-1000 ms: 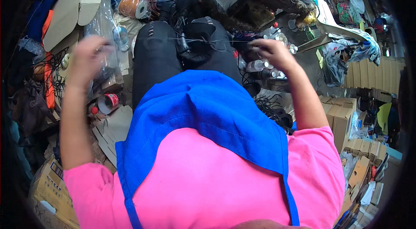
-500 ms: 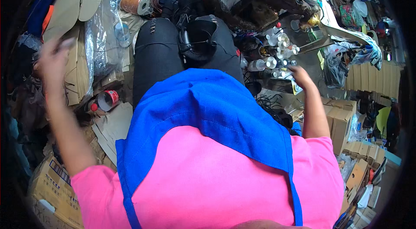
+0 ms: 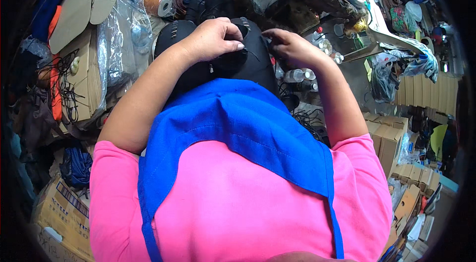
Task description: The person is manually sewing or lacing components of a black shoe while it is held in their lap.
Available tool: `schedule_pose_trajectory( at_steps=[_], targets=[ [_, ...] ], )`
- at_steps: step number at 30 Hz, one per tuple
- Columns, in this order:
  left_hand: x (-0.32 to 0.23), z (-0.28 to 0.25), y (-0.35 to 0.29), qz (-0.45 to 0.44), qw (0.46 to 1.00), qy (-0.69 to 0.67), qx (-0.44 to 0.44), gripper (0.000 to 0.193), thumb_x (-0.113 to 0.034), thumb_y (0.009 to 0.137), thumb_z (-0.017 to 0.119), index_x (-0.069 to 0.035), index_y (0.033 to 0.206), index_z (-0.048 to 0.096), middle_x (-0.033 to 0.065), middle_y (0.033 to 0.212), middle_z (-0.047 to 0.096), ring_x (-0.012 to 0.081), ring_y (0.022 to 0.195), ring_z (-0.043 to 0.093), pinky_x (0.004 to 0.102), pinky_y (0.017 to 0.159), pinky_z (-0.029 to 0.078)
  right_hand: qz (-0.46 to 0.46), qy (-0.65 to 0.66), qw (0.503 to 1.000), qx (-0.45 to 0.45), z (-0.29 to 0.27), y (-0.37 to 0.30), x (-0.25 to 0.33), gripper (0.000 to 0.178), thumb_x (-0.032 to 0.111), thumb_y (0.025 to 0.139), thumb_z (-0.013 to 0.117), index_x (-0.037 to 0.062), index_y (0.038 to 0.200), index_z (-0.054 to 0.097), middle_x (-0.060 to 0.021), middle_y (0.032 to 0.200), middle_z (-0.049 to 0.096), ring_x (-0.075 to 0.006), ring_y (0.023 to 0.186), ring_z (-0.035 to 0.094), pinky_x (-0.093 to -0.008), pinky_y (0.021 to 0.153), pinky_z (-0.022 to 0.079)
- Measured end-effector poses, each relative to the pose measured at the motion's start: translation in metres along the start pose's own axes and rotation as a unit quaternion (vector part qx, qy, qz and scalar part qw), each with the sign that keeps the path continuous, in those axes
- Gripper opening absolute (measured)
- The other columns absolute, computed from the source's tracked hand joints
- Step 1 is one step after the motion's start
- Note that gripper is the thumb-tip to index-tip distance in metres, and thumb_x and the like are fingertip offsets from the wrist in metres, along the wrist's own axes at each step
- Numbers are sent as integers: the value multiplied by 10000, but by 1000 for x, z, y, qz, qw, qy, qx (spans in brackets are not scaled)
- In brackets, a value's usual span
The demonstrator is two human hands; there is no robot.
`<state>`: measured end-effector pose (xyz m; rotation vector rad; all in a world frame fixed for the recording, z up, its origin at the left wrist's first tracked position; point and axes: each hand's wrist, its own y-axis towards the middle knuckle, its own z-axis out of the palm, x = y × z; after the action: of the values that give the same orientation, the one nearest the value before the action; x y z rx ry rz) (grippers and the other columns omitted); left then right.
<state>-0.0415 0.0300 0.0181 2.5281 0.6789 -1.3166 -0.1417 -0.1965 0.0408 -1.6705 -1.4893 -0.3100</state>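
The pink shirt [image 3: 248, 202] is brightly lit, clear plastic [image 3: 119, 49] glints, and the fisheye rim falls to black.

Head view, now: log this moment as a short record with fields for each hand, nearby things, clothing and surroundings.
Left hand: over the black item, fingers and thumb curled; grip unclear
Right hand: beside the dark trousers, fingers bent; anything held cannot be made out
Black item: between the legs, partly hidden; kind unclear
Clothing: blue apron, pink shirt, dark trousers
Left side: orange spool, clear plastic
Right side: clear bottles, cardboard box
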Motion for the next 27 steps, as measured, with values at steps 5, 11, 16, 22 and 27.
schedule_pose_trajectory(
  at_steps=[5,11,16,22,27],
  targets=[
    [12,7,8,2,993,-114,16,187,-144,789,680,-4,908,650,48,870,539,165,811,544,270,779,431,-85,-163,983,-27,0,-6,-14,489,-20,793,527,147,1252,552,-142,960,574,-271,866,586,-343,816,472],
    [14,4,12,-70,955,-276,83,208,-133,800,660,6,955,658,25,887,585,124,868,549,260,819,424,-127,31,982,-138,7,-5,16,257,46,732,687,96,984,696,-87,782,613,-202,754,615,-284,711,494],
    [16,4,12,-61,953,-281,91,238,-139,803,654,7,990,662,22,891,596,118,880,553,258,831,425,-200,-47,970,-128,5,6,7,161,87,689,724,92,848,706,-64,756,607,-201,732,617,-297,693,494],
    [17,5,12,-69,952,-285,89,240,-147,801,651,5,986,669,28,889,599,125,886,553,264,845,417,-213,-47,967,-130,13,12,1,145,94,673,731,92,814,695,-49,771,581,-197,737,604,-301,688,489],
    [19,5,12,-42,963,-252,89,252,-158,809,636,3,1001,667,33,891,572,138,884,542,263,850,405,-208,24,971,-115,22,10,0,141,65,678,725,72,811,682,-54,771,577,-180,737,602,-287,676,484]
  ],
)
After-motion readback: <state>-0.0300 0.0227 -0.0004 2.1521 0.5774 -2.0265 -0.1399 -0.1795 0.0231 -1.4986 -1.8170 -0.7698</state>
